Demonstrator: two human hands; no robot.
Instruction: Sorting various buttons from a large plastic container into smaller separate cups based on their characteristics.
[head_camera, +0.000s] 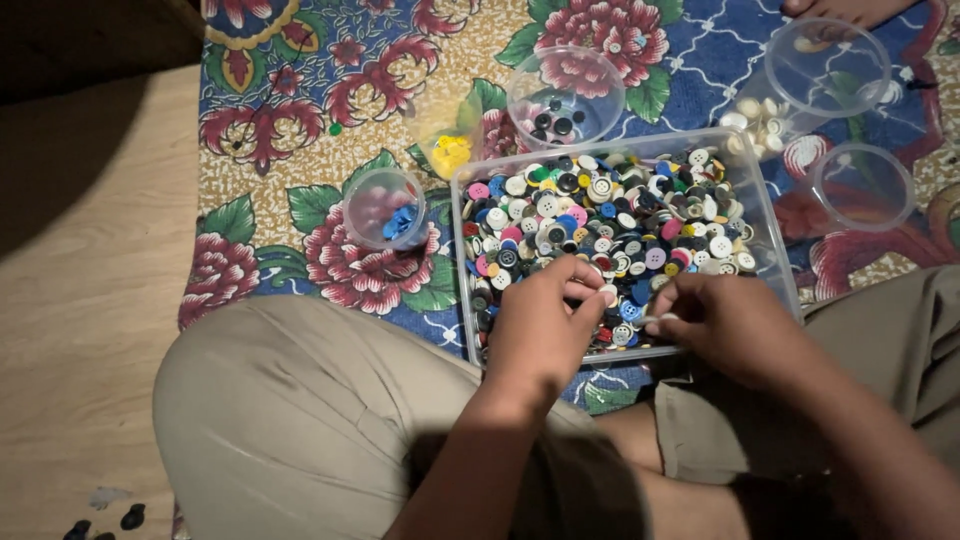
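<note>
A clear rectangular tray (458, 210) full of mixed coloured buttons (610, 215) lies on a flowered mat in front of my crossed legs. My left hand (545, 325) rests over the tray's near edge, fingers curled among the buttons, a pale button at its fingertips. My right hand (725, 320) is at the tray's near right side and pinches a small white button (668, 319) between thumb and fingers.
Clear round cups stand around the tray: one with blue buttons (385, 208), one with yellow (447, 140), one with black (565, 97), one with white (800, 85), one that looks empty (862, 186). Wooden floor (90, 280) lies left. Someone's foot (845, 10) shows at top right.
</note>
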